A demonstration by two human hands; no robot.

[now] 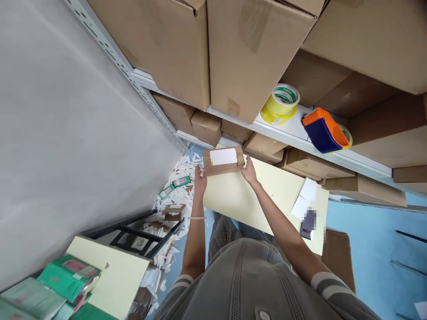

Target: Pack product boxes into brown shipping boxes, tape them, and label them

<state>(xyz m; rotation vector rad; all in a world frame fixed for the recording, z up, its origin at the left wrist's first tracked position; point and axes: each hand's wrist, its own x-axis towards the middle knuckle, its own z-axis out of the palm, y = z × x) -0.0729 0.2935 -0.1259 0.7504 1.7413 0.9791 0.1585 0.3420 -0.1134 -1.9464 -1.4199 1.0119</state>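
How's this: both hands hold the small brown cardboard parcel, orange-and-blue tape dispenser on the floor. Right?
No. Head view: the orange-and-blue plastic tape dispenser sits on the white metal shelf, not the floor. Left hand and right hand do hold the white-labelled brown cardboard parcel.

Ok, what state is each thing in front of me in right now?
small box: closed, labelled, held at both ends.
left hand: gripping the box's left end.
right hand: gripping its right end.
tape rolls: stacked on the shelf, unheld.
tape dispenser: lying on the shelf, roll loaded.
large cartons: closed, taped.
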